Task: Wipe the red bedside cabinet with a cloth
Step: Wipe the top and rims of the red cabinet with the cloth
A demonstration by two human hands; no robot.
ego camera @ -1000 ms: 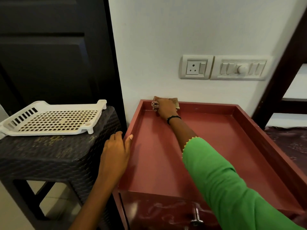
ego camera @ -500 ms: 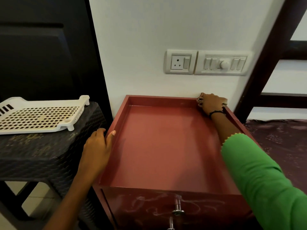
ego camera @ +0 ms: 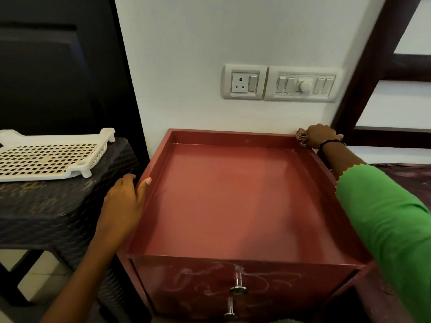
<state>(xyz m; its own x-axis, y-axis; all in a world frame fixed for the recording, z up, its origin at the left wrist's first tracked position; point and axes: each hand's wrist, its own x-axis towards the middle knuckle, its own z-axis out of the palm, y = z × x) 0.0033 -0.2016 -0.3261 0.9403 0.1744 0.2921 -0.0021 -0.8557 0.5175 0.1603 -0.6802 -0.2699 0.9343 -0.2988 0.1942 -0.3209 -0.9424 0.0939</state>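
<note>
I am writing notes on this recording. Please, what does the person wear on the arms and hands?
The right arm has a bright green sleeve with a small scalloped yellow edge, ending below the elbow. A black beaded bracelet circles the right wrist. The left hand and its forearm are bare, with no sleeve, ring or band visible.

I saw the red cabinet (ego camera: 233,201) painted smooth with a soft sheen, its drawer front glossier and smeared with pale scribbles. Its knobs (ego camera: 238,290) looked like polished metal. The cloth (ego camera: 301,137) in my right hand (ego camera: 318,135) appeared as crumpled fabric. The white tray (ego camera: 46,157) looked like perforated plastic, on a dark stool (ego camera: 58,206) with a woven, matt texture. My green sleeve (ego camera: 387,217) was soft matt cloth.
</note>
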